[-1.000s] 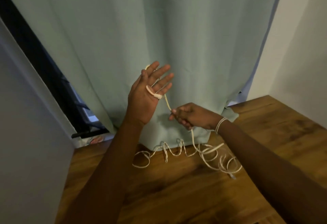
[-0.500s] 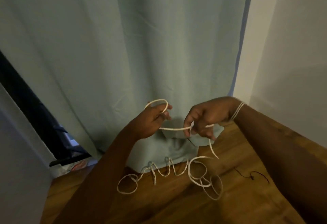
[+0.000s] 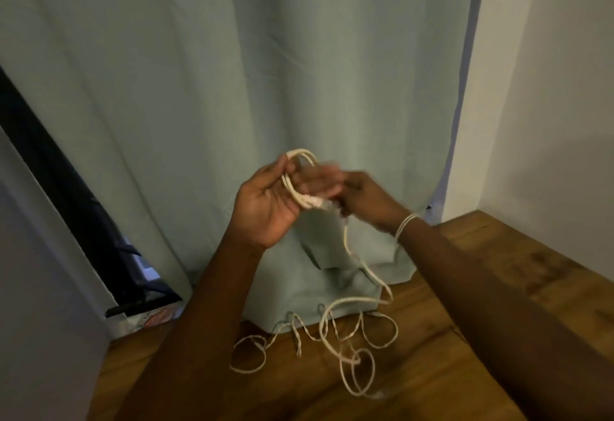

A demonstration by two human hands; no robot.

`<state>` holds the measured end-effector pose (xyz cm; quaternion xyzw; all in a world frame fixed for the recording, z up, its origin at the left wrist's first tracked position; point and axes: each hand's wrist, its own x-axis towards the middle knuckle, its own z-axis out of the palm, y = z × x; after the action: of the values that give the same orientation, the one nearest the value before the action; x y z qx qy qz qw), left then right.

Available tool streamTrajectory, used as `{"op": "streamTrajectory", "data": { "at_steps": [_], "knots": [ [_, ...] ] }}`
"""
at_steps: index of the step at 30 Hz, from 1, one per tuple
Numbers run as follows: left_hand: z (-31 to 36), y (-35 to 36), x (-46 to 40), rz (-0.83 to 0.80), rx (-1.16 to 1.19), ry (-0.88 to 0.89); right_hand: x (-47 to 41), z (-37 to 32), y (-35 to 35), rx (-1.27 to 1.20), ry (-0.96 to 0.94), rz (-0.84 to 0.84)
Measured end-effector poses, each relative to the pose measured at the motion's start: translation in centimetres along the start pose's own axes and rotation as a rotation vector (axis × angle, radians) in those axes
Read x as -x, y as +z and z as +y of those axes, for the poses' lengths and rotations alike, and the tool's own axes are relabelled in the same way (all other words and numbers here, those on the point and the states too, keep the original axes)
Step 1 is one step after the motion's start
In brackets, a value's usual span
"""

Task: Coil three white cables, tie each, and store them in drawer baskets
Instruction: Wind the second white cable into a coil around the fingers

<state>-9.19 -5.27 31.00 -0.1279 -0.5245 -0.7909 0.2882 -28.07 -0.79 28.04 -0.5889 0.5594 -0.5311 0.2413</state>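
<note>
The thin white cable (image 3: 345,327) runs from two small loops stood upright in the left hand (image 3: 269,201), thumb pinching them, down to a kinky, twisted tangle on the wooden desk (image 3: 498,287) by the green curtain (image 3: 199,88). Right hand (image 3: 365,203) is blurry, fingers curled on the strand. Half a second ago there was only one loop.

We read this as a home interior, prob. a bedroom or living rm corner. Evidence: full-length pale green curtain (image 3: 232,105) hanging to the wood-look floor (image 3: 498,287), plain white walls (image 3: 548,88) meeting at right, dark window frame (image 3: 66,204) exposed at curtain's left edge. Dim domestic lighting, no shop/lab fittings seen.
</note>
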Motion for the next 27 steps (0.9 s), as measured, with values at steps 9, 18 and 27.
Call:
{"op": "streamTrajectory", "data": {
  "at_steps": [9,18,27],
  "knots": [
    [0.7,-3.7,0.1,0.573,-0.864,0.146,4.4,0.7,4.1,-0.221,0.469,-0.646],
    [-2.7,-3.0,1.6,0.258,-0.946,-0.274,0.3,-8.0,-3.3,0.438,-0.165,-0.22],
    [0.4,1.5,-0.4,0.266,0.157,0.174,0.3,-2.9,1.9,-0.21,0.057,-0.22]
  ]
}}
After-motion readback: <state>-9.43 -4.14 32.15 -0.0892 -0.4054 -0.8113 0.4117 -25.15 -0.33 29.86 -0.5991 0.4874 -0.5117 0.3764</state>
